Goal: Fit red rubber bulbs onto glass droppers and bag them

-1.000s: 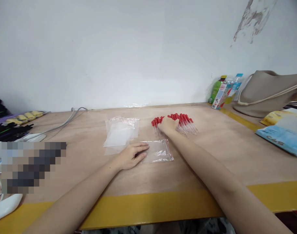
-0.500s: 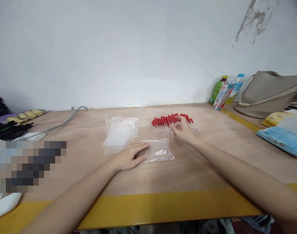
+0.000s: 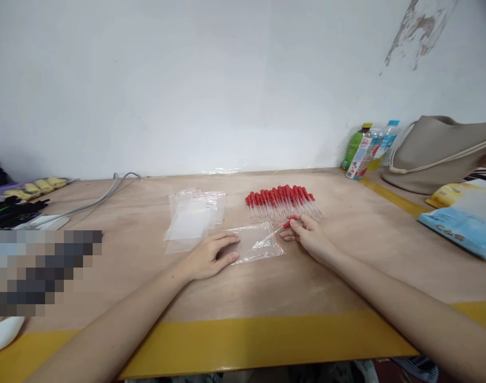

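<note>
My right hand pinches a dropper by its red bulb. The dropper's clear tube points left, over the red-edged end of a clear zip bag. Whether the tip is inside the bag or above it, I cannot tell. My left hand rests on the bag's left end, thumb and fingers apart. Behind the right hand lies a row of red-bulbed droppers, tubes toward me. To the left of the bag is a loose pile of clear zip bags.
Bottles and a grey handbag stand at the back right, with a blue packet in front. Cables and black items lie at the left. Yellow tape edges the table.
My right hand has come toward me from the dropper row with one dropper, bringing it to the bag's red-edged end. My left hand has stayed on the bag.
</note>
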`<state>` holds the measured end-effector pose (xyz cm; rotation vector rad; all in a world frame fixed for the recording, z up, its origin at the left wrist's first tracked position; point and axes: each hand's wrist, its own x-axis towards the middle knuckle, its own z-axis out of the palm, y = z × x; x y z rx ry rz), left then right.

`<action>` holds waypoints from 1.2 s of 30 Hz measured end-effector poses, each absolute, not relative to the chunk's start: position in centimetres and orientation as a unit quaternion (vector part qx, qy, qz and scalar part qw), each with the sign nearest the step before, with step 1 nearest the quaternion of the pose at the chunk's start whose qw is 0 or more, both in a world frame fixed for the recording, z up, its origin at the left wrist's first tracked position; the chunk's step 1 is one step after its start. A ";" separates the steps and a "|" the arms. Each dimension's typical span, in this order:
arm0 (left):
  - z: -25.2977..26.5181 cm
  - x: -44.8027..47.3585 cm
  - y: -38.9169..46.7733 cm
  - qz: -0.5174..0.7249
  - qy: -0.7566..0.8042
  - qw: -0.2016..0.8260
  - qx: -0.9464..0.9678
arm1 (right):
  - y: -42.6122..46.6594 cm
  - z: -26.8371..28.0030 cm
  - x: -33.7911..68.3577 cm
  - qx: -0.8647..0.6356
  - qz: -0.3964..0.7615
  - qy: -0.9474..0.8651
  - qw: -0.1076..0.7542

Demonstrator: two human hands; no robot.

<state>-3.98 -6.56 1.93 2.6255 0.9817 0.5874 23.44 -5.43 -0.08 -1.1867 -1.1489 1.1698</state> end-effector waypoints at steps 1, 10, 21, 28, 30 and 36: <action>2.0 -4.1 -6.5 0.198 0.338 0.139 0.910 | -5.5 0.0 24.0 -0.504 0.484 -0.505 0.507; 2.1 -4.1 -6.2 0.177 0.323 0.135 0.920 | -5.7 0.6 25.4 -0.465 0.406 -0.690 0.379; 2.1 -3.4 -6.2 0.176 0.311 0.144 0.923 | -5.4 0.5 23.1 -0.438 0.406 -0.722 0.350; 2.1 -3.4 -6.3 0.187 0.317 0.151 0.917 | -4.8 0.2 23.9 -0.451 0.351 -0.743 0.349; 2.1 -3.4 -6.4 0.186 0.323 0.162 0.914 | -4.3 0.4 24.4 -0.499 0.315 -0.714 0.377; 2.4 -3.3 -6.5 0.190 0.322 0.200 0.906 | -1.1 2.0 24.9 -0.631 0.113 -0.672 0.372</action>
